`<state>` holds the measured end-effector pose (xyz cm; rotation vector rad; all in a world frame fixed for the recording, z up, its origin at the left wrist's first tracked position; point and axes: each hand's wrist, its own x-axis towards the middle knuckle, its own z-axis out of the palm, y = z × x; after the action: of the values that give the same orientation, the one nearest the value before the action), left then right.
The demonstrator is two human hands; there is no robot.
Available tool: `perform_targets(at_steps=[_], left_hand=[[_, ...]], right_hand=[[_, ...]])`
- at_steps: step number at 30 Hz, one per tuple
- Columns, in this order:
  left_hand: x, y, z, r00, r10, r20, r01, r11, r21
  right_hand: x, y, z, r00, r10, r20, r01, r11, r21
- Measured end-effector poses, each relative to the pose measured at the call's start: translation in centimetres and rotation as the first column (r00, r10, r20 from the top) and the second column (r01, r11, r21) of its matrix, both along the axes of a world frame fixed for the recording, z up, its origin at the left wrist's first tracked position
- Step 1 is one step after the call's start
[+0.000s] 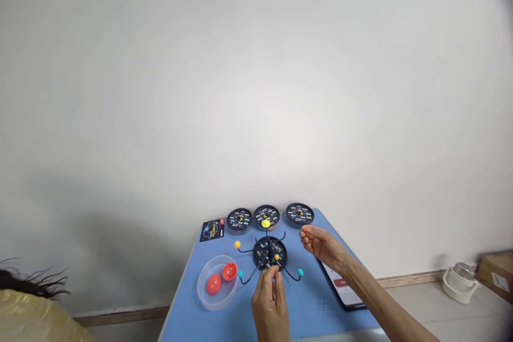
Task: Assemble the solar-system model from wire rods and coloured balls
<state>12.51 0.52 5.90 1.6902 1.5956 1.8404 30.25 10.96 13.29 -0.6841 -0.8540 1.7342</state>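
Red bead in the right fingers, left fingers at the model's base

Through the head camera I had the orbit model (pixel 270 246) near the middle of the blue counter (pixel 224 326), its dark curved arms spreading from a stem above a printed round base (pixel 259 262). A yellow piece (pixel 265 223) topped it; an orange ball (pixel 237 245) tipped an arm toward the left edge, and a teal ball (pixel 240 274) and a second teal ball (pixel 300 272) tipped two arms toward the near edge. Two arms toward the far edge ended bare.

My right hand (pixel 325 247) was raised toward the right edge, its fingers pinched on a small red bead (pixel 304 229), apart from the model. My left hand (pixel 270 299) reached in from the near edge, fingertips together just beside a small orange ball (pixel 277 257); I could not tell whether they gripped anything.

Below the right forearm, a phone (pixel 347 295) lay along the right edge. By the left edge, a clear bowl (pixel 224 300) held a red ball (pixel 214 284) and an open red half-shell (pixel 230 272). A dark card (pixel 212 230) lay at the far left corner, with three printed discs (pixel 266 216) along the far edge.
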Motion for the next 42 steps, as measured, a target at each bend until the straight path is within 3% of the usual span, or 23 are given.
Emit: perform_targets(at_steps=[4, 9, 12, 14, 25, 35, 39, 42], left_hand=[[0.3, 0.0, -1.9, 0.967, 0.068, -0.245, -0.084, 0.995, -0.053], [0.7, 1.1, -4.4, 0.788, 0.150, -0.597, -0.240, 0.968, -0.074], [0.5, 2.3, -5.0, 0.691, 0.147, -0.707, -0.284, 0.955, -0.079], [0.2, 2.9, -5.2, 0.668, 0.128, -0.733, -0.283, 0.955, -0.092], [-2.9, 2.7, -3.6, 0.745, -0.008, -0.667, -0.146, 0.974, -0.174], [-3.8, 2.2, -3.4, 0.839, -0.010, -0.544, -0.124, 0.970, -0.210], [-4.4, 0.9, -4.5, 0.935, -0.015, -0.353, -0.062, 0.976, -0.207], [-3.6, -1.9, -6.9, 0.965, 0.103, -0.240, -0.134, 0.984, -0.117]], right_hand=[[0.3, 0.4, -0.6, 1.000, -0.010, -0.015, 0.010, 0.999, -0.030], [0.7, 0.1, -1.4, 0.998, -0.011, 0.055, 0.013, 0.999, -0.041], [0.9, -0.2, -1.9, 0.993, -0.010, 0.116, 0.015, 0.999, -0.040], [1.1, -0.5, -2.0, 0.988, -0.013, 0.153, 0.018, 0.999, -0.034], [1.5, -2.3, -1.4, 0.956, -0.018, 0.293, 0.013, 1.000, 0.017], [1.1, -3.1, -2.0, 0.953, 0.006, 0.302, -0.014, 1.000, 0.026], [1.2, -2.8, -2.1, 0.955, 0.006, 0.297, -0.009, 1.000, 0.011], [1.4, -2.7, -2.0, 0.959, 0.019, 0.284, -0.021, 1.000, 0.003]])
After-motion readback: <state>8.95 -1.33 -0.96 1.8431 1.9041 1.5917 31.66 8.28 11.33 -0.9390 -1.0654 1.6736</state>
